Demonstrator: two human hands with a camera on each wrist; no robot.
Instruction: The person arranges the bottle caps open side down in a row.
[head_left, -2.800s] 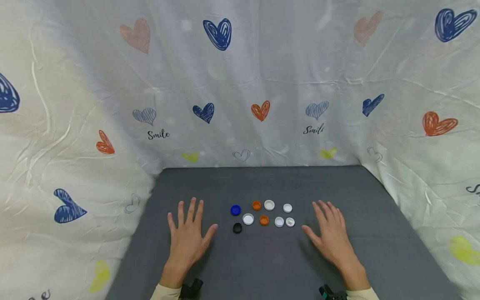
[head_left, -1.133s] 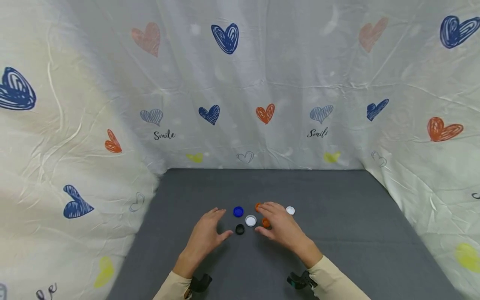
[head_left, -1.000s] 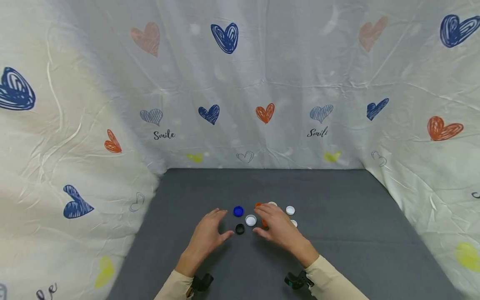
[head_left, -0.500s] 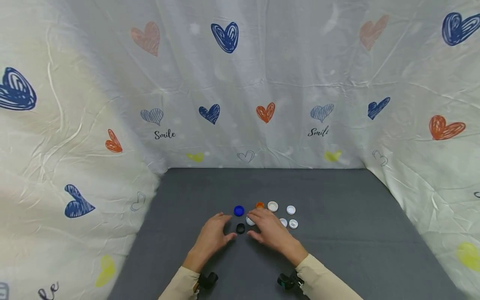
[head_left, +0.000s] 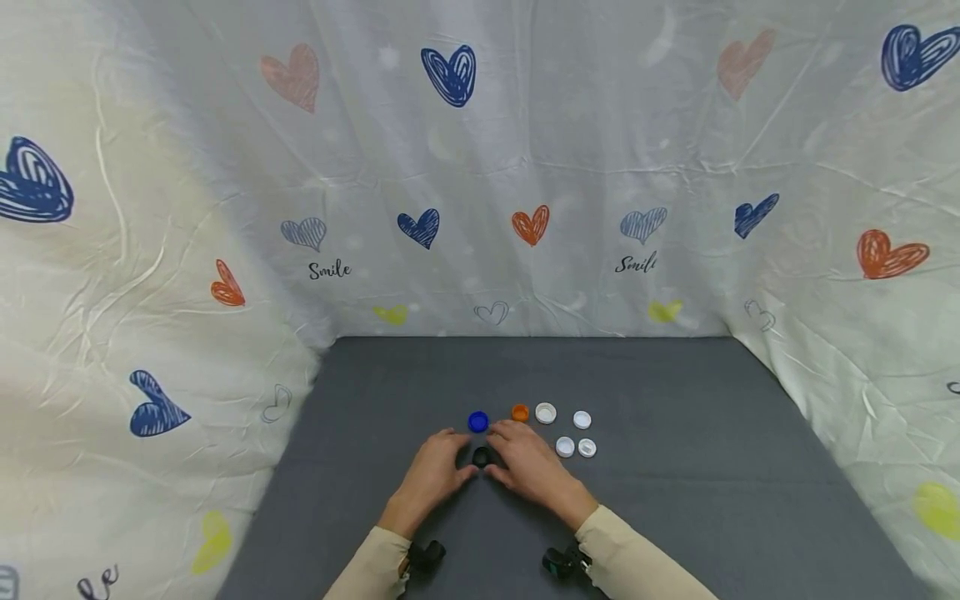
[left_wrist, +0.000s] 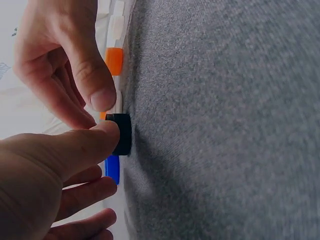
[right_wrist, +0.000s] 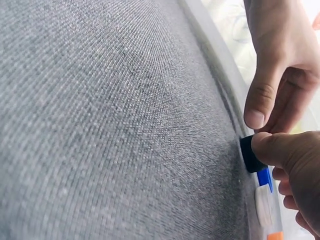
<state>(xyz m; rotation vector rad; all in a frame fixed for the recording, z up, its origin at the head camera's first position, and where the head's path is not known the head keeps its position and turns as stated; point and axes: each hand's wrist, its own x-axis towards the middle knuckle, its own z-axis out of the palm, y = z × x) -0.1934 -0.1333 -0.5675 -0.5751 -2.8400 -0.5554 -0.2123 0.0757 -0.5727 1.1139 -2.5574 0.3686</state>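
Observation:
A small black bottle cap [head_left: 481,457] rests on the grey cloth between the two hands. My left hand [head_left: 429,475] comes from the left, fingers and thumb loosely curved and spread apart beside the cap. From the other side my right hand [head_left: 531,467] reaches in with a similar curve, its thumb tip close to the cap. In the left wrist view my left thumb overlaps the black cap [left_wrist: 124,137]; in the right wrist view my right thumb overlaps it. A blue cap [head_left: 477,422] lies just beyond. The right hand hides a white cap and an orange cap from the head view.
An orange cap [head_left: 520,412] and a large white cap [head_left: 545,413] lie behind the right hand. Smaller white caps [head_left: 565,447] sit to its right. Grey cloth [head_left: 660,400] covers the table, and a white heart-print curtain [head_left: 570,183] surrounds its back and sides.
From resting far apart, both hands have come inward to either side of the black cap. My right hand keeps shifting left, uncovering white caps and covering another white one. The caps stay about where they were.

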